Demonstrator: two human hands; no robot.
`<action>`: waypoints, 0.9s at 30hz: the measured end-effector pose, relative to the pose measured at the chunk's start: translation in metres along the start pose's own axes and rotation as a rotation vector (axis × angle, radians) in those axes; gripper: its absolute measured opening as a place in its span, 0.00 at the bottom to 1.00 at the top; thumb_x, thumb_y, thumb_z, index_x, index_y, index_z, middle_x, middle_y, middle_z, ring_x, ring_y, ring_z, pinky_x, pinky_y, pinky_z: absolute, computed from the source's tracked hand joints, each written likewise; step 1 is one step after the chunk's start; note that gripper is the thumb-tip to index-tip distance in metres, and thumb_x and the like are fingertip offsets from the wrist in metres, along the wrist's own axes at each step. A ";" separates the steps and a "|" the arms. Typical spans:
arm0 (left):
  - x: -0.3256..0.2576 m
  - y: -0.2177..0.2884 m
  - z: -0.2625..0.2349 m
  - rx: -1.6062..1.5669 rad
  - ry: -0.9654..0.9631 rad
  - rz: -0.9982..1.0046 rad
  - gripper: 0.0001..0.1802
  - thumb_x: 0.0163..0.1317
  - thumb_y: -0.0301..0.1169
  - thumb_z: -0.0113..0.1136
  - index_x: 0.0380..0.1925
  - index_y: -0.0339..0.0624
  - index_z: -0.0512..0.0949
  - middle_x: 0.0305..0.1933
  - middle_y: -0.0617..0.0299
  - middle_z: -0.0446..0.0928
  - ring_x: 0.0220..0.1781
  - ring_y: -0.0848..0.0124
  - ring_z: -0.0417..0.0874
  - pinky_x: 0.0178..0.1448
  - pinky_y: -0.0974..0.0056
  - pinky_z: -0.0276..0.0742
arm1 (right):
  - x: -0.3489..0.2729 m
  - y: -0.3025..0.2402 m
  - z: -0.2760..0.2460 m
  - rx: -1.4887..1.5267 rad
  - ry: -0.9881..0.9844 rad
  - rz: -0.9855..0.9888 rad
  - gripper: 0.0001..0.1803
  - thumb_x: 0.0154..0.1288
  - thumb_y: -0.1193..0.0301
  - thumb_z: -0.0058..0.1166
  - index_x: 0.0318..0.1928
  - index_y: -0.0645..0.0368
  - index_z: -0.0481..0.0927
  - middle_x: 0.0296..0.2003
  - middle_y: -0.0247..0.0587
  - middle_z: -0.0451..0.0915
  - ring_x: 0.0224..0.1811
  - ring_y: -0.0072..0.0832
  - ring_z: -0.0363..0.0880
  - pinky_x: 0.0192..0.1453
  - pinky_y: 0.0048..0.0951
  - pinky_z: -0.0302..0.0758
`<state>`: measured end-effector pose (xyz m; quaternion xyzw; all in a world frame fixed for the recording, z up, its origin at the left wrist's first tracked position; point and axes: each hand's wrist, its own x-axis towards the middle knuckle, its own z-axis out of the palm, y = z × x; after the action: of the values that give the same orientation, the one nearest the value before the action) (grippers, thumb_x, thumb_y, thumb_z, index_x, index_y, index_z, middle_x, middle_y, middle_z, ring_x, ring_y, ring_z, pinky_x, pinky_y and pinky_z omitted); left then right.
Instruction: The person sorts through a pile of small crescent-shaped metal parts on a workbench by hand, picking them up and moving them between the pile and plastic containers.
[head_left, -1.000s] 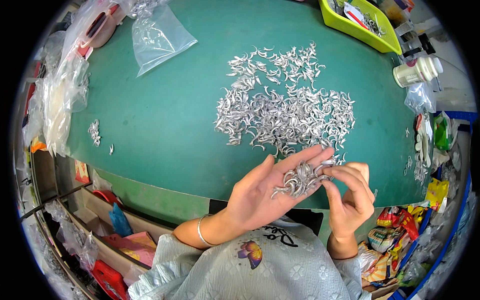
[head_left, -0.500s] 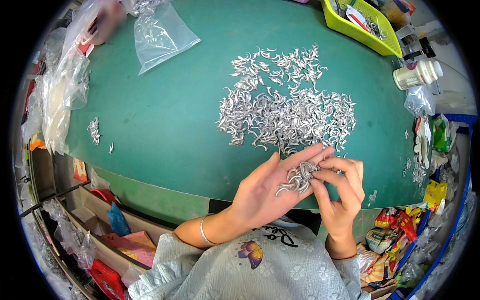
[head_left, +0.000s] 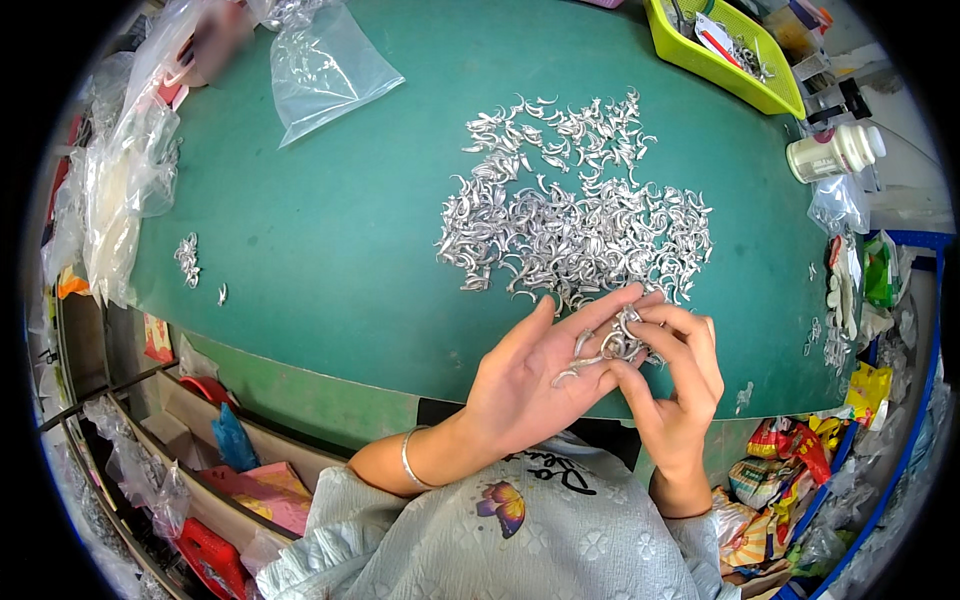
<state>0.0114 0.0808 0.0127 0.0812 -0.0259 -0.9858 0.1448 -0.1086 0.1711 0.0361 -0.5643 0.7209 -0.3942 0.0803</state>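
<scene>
Palm up, my left hand (head_left: 525, 375) lies open at the table's near edge, fingers stretched out, with several silver curved metal pieces (head_left: 580, 362) resting on it. My right hand (head_left: 675, 385) is bent over that palm, its thumb and fingers closed on a cluster of the same claw-shaped pieces. Part of the cluster is hidden behind its fingers. Just beyond my hands, a large heap of these metal pieces (head_left: 560, 230) spreads over the green table (head_left: 320, 240).
A yellow-green basket (head_left: 730, 65) stands at the far right, near a white bottle (head_left: 835, 152). A clear plastic bag (head_left: 330, 80) lies at the far left. A few small metal pieces (head_left: 188, 260) sit at the left. Bright packets (head_left: 790, 450) fill the lower right.
The cluster in my palm has been drawn toward the fingers and gathered by my right hand, leaving some pieces spread on the palm. My left hand has barely moved.
</scene>
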 end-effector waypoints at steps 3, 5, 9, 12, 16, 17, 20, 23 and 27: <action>0.001 -0.001 0.001 -0.055 0.003 0.012 0.41 0.67 0.56 0.30 0.66 0.30 0.45 0.71 0.46 0.46 0.71 0.59 0.52 0.72 0.55 0.45 | -0.003 0.002 0.003 0.116 0.068 0.074 0.14 0.45 0.84 0.61 0.37 0.66 0.78 0.42 0.45 0.75 0.33 0.30 0.71 0.36 0.25 0.69; 0.002 -0.001 0.001 -0.087 -0.002 0.019 0.41 0.67 0.55 0.30 0.66 0.29 0.44 0.71 0.45 0.46 0.71 0.59 0.51 0.73 0.55 0.42 | -0.006 0.004 0.005 0.212 0.124 0.143 0.09 0.51 0.86 0.55 0.35 0.68 0.76 0.42 0.47 0.75 0.34 0.25 0.73 0.35 0.21 0.70; 0.002 -0.001 0.003 -0.137 0.003 0.020 0.41 0.67 0.55 0.30 0.66 0.29 0.43 0.70 0.43 0.46 0.72 0.57 0.48 0.75 0.53 0.38 | -0.009 0.008 0.005 0.420 0.176 0.245 0.07 0.55 0.88 0.51 0.36 0.70 0.75 0.42 0.47 0.75 0.36 0.21 0.73 0.37 0.21 0.70; 0.002 -0.001 0.001 -0.169 0.005 0.023 0.41 0.67 0.55 0.29 0.66 0.29 0.43 0.70 0.42 0.46 0.73 0.55 0.47 0.75 0.53 0.36 | -0.009 0.008 0.004 0.560 0.201 0.338 0.08 0.57 0.88 0.49 0.38 0.70 0.74 0.43 0.47 0.74 0.36 0.20 0.72 0.39 0.20 0.71; 0.003 -0.001 -0.002 -0.195 -0.034 0.035 0.42 0.67 0.56 0.27 0.66 0.29 0.43 0.70 0.42 0.45 0.73 0.54 0.46 0.75 0.53 0.35 | -0.008 0.009 0.002 0.576 0.191 0.383 0.09 0.58 0.88 0.48 0.40 0.69 0.73 0.43 0.46 0.73 0.39 0.20 0.72 0.42 0.20 0.71; 0.004 -0.001 -0.002 -0.182 -0.023 0.029 0.42 0.67 0.56 0.27 0.66 0.29 0.43 0.70 0.42 0.45 0.73 0.54 0.46 0.75 0.53 0.34 | -0.007 0.008 0.003 0.551 0.202 0.386 0.09 0.58 0.87 0.48 0.40 0.68 0.74 0.43 0.46 0.72 0.39 0.21 0.72 0.41 0.21 0.71; 0.002 0.000 -0.002 -0.133 0.006 0.008 0.42 0.67 0.57 0.26 0.66 0.29 0.44 0.71 0.43 0.45 0.73 0.56 0.46 0.75 0.53 0.34 | 0.000 0.003 0.000 0.287 0.139 0.262 0.12 0.56 0.86 0.49 0.41 0.66 0.76 0.41 0.44 0.72 0.40 0.26 0.71 0.41 0.24 0.69; 0.000 0.000 -0.006 -0.067 0.003 -0.004 0.42 0.67 0.57 0.25 0.66 0.29 0.44 0.70 0.45 0.47 0.73 0.58 0.47 0.75 0.53 0.35 | 0.012 0.000 -0.004 0.053 -0.014 0.118 0.14 0.51 0.84 0.52 0.41 0.64 0.79 0.41 0.44 0.73 0.40 0.32 0.69 0.42 0.28 0.67; 0.002 0.001 -0.010 -0.006 -0.034 0.019 0.42 0.67 0.57 0.23 0.66 0.29 0.46 0.70 0.48 0.50 0.72 0.60 0.49 0.75 0.53 0.35 | 0.024 0.002 -0.002 -0.057 -0.117 0.025 0.15 0.45 0.83 0.57 0.38 0.62 0.81 0.39 0.40 0.74 0.40 0.33 0.69 0.43 0.32 0.65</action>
<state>0.0117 0.0786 0.0031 0.0635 -0.0263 -0.9857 0.1537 -0.1189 0.1512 0.0439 -0.5793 0.7331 -0.3385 0.1113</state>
